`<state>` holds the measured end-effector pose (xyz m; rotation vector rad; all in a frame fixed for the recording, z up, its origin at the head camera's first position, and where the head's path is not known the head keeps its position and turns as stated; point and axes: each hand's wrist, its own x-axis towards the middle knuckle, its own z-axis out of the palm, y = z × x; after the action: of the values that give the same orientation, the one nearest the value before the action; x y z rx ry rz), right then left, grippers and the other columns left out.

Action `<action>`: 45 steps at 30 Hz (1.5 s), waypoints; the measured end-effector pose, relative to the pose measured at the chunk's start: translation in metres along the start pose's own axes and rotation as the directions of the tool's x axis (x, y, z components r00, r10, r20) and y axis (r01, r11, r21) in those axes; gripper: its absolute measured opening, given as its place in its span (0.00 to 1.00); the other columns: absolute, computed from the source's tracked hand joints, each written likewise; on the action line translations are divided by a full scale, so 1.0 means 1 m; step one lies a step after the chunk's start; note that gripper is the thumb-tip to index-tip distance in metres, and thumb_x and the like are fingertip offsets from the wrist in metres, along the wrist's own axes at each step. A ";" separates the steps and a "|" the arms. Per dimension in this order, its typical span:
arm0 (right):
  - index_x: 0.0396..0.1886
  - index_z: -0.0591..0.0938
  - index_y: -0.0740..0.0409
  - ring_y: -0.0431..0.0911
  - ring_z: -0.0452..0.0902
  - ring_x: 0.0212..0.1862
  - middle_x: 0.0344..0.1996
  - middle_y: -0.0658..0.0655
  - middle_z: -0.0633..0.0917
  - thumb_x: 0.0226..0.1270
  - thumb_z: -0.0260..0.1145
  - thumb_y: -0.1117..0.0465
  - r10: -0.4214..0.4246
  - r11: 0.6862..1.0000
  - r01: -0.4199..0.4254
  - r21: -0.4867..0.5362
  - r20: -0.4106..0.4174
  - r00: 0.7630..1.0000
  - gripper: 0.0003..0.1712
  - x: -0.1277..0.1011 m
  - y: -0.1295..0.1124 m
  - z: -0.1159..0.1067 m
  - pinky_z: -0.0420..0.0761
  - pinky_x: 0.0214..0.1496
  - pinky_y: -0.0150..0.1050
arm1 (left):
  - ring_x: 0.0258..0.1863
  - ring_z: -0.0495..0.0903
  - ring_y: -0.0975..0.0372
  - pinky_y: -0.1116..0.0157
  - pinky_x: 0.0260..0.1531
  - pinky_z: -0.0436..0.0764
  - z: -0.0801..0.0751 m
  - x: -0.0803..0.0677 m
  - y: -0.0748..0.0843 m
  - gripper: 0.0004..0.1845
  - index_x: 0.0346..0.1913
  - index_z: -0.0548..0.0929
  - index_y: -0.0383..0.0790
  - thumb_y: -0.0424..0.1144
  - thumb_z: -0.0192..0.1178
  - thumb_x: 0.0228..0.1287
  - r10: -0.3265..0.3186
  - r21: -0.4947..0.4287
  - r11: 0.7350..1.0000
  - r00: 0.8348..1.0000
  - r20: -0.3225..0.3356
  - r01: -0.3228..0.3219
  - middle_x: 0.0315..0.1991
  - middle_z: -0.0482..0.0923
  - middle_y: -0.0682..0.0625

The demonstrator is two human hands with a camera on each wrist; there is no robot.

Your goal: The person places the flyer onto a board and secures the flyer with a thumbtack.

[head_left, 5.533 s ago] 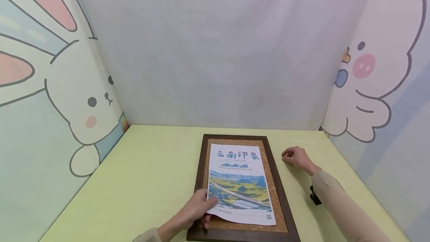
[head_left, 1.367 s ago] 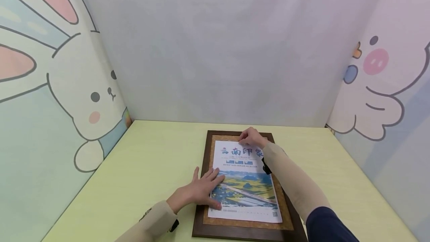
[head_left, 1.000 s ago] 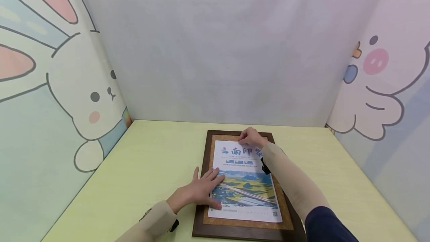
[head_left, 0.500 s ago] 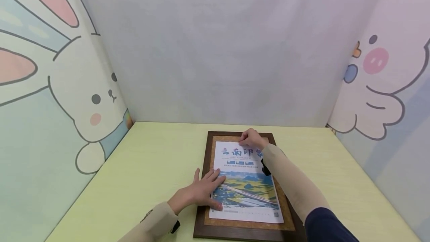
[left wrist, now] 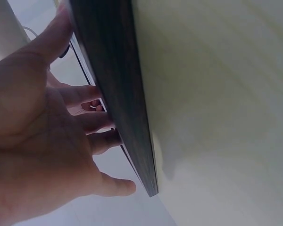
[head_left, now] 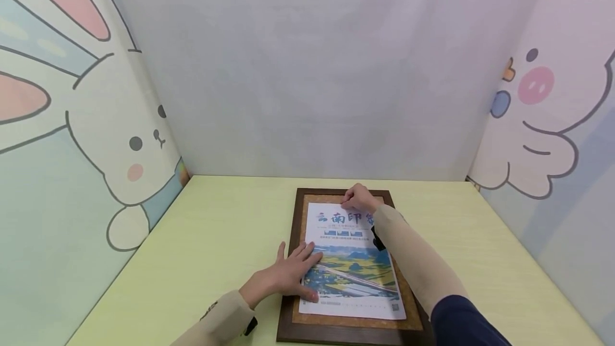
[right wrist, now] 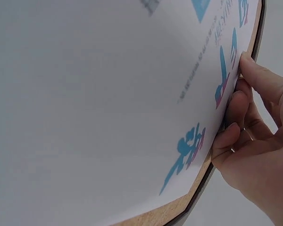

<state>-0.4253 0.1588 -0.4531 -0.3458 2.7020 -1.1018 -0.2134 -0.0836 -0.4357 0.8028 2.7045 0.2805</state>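
A poster [head_left: 353, 276] with Chinese characters and a landscape print lies flat on a cork board [head_left: 351, 323] that has a dark wooden frame [head_left: 296, 228]. My left hand [head_left: 285, 271] spreads its fingers over the poster's lower left edge, thumb near the bottom corner. In the left wrist view its palm [left wrist: 47, 127] faces the frame's outer side. At the middle of the poster's top edge, my right hand [head_left: 360, 198] has thumb and fingertips drawn in against the paper. In the right wrist view curled fingers [right wrist: 226, 137] meet that edge; I cannot tell whether they pinch something small.
The board rests on a pale yellow-green table [head_left: 230, 218]. A grey-white cloth wall [head_left: 307, 79] rises behind it. Side panels with a cartoon rabbit [head_left: 110, 175] and a cartoon bird [head_left: 543, 138] stand left and right.
Since the oldest frame, my left hand has gone from gripping the poster's raised corner to lying spread on it. My right hand has moved left onto the top edge; both then stay nearly still.
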 end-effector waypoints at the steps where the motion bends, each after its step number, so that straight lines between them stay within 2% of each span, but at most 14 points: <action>1: 0.27 0.88 0.57 0.44 0.76 0.30 0.28 0.54 0.85 0.59 0.72 0.63 0.006 1.000 -0.006 0.003 0.000 1.000 0.03 0.000 0.000 0.000 0.73 0.35 0.33 | 0.77 0.47 0.48 0.32 0.68 0.41 0.000 0.000 0.000 0.50 0.75 0.58 0.48 0.64 0.66 0.52 0.001 -0.002 1.000 1.000 0.002 -0.001 0.78 0.48 0.43; 7: 0.29 0.88 0.58 0.44 0.77 0.31 0.30 0.54 0.85 0.59 0.71 0.63 0.026 1.000 -0.026 0.016 0.034 0.999 0.03 -0.004 0.001 0.000 0.73 0.35 0.33 | 0.77 0.47 0.48 0.32 0.67 0.41 0.001 -0.002 0.001 0.50 0.75 0.58 0.48 0.63 0.66 0.53 0.004 -0.012 1.000 1.000 0.009 -0.004 0.78 0.48 0.43; 15: 0.42 0.87 0.57 0.46 0.77 0.35 0.36 0.55 0.85 0.61 0.69 0.63 -0.002 1.000 0.002 0.008 0.066 0.998 0.09 -0.009 0.002 -0.007 0.73 0.38 0.33 | 0.77 0.47 0.48 0.32 0.67 0.41 0.000 -0.001 0.002 0.49 0.75 0.59 0.48 0.63 0.66 0.53 0.007 -0.012 1.000 1.000 0.002 -0.007 0.78 0.48 0.43; 26: 0.35 0.89 0.57 0.45 0.76 0.31 0.32 0.55 0.86 0.63 0.69 0.61 -0.030 1.000 0.030 0.007 0.009 1.000 0.06 -0.004 0.008 -0.006 0.73 0.34 0.32 | 0.77 0.47 0.48 0.32 0.67 0.42 0.001 0.000 0.000 0.49 0.75 0.58 0.49 0.63 0.66 0.53 0.012 0.002 1.000 1.000 -0.003 -0.012 0.78 0.48 0.43; 34: 0.32 0.88 0.58 0.45 0.76 0.28 0.31 0.56 0.86 0.63 0.68 0.63 -0.058 0.998 0.058 0.001 -0.014 0.998 0.05 -0.006 0.002 -0.004 0.73 0.33 0.33 | 0.77 0.47 0.48 0.31 0.67 0.41 0.000 0.000 -0.003 0.50 0.75 0.58 0.49 0.64 0.65 0.53 0.014 -0.006 1.000 1.000 -0.008 -0.014 0.78 0.47 0.43; 41: 0.32 0.88 0.55 0.45 0.75 0.30 0.32 0.55 0.85 0.64 0.68 0.58 0.005 1.000 -0.005 0.005 -0.028 1.000 0.06 -0.004 0.002 -0.004 0.73 0.34 0.34 | 0.78 0.47 0.48 0.32 0.67 0.41 -0.002 0.001 -0.003 0.50 0.75 0.57 0.48 0.64 0.65 0.53 0.011 -0.011 1.000 1.000 -0.006 -0.011 0.78 0.47 0.43; 45: 0.32 0.87 0.56 0.45 0.76 0.30 0.31 0.55 0.85 0.64 0.68 0.58 0.020 1.000 -0.020 0.008 -0.022 1.000 0.06 -0.006 0.002 -0.002 0.73 0.34 0.33 | 0.78 0.47 0.48 0.31 0.67 0.41 -0.001 -0.001 -0.001 0.50 0.75 0.57 0.48 0.63 0.65 0.53 0.011 -0.016 1.000 1.000 -0.001 -0.011 0.78 0.47 0.43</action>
<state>-0.4207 0.1631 -0.4523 -0.3057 2.7139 -1.1168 -0.2136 -0.0850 -0.4346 0.8137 2.6962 0.3044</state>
